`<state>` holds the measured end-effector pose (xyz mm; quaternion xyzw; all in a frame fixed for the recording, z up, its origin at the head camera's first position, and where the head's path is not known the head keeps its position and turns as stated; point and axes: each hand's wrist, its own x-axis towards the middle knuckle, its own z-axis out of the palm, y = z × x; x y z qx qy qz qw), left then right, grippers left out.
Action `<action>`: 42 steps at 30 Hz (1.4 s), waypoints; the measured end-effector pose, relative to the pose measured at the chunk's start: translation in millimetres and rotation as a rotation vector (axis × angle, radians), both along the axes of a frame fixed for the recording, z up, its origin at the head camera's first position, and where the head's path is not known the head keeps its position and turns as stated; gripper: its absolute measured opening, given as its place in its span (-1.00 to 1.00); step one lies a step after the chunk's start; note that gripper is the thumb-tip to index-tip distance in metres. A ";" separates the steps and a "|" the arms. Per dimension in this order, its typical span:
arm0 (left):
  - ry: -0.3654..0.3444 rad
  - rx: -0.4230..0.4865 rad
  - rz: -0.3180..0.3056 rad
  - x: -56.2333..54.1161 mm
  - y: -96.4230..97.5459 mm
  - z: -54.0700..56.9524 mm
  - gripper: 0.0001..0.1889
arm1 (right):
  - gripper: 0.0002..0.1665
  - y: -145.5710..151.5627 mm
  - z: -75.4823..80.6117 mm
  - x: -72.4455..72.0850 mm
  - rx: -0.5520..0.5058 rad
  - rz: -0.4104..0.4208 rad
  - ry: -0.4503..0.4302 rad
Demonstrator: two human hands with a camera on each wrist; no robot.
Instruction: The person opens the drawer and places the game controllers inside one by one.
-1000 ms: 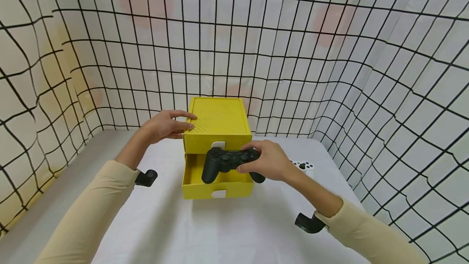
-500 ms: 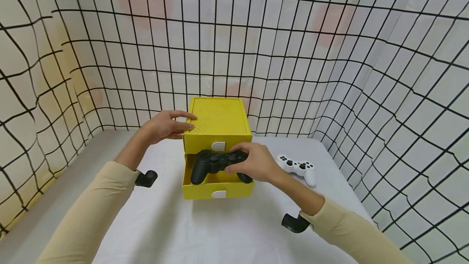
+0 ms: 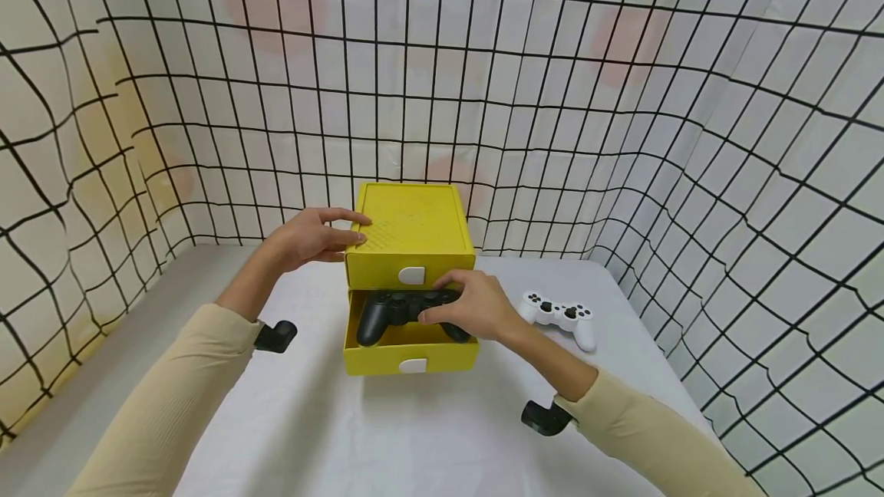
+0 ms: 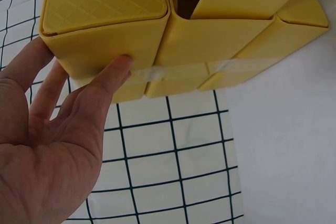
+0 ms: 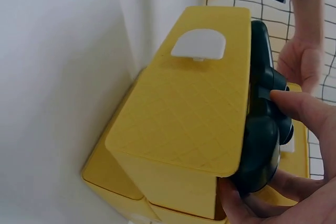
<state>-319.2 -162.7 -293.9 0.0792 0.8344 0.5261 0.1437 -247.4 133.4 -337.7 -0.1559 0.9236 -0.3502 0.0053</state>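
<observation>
A yellow drawer unit (image 3: 414,217) stands on the white-covered table. Its middle drawer (image 3: 442,360) is pulled out, with a white tab on the front. My right hand (image 3: 476,307) pinches a black game controller (image 3: 375,317) by its right part, thumb on the near face. The controller sits low in the drawer opening, below the top drawer. In the right wrist view it lies along the edge of the drawer front (image 5: 184,108). My left hand (image 3: 307,240) rests its fingertips on the unit's upper left edge; the left wrist view has the fingers (image 4: 113,77) against the upper tier.
A white game controller (image 3: 558,314) lies on the table to the right of the unit. Black grid netting (image 3: 442,106) over white cloth encloses the back and both sides. Black wrist-camera mounts (image 3: 545,418) stick out from both sleeves.
My right hand has carried the black controller left and down into the drawer opening, uncovering the white controller. The left hand has stayed where it was.
</observation>
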 end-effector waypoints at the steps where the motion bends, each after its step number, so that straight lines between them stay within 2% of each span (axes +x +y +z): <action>1: 0.000 0.002 -0.001 0.0 -0.1 -0.1 -0.47 | -0.39 -0.3 -1.1 -0.7 0.004 -0.003 -0.001; 11: 0.006 0.000 -0.010 0.7 0.3 -0.4 -0.47 | -0.41 -3.2 -12.7 -4.6 0.014 -0.015 0.055; 22: 0.003 0.009 -0.005 0.7 0.9 -0.1 -0.48 | -0.39 -9.4 -19.3 0.2 0.056 -0.011 0.092; 32: -0.002 0.010 -0.008 0.0 -0.2 0.6 -0.47 | -0.30 -10.1 -22.5 0.8 0.172 0.051 0.119; 42: -0.003 -0.007 0.002 1.1 0.8 2.5 -0.48 | -0.38 -12.3 -16.4 1.3 0.298 0.124 0.110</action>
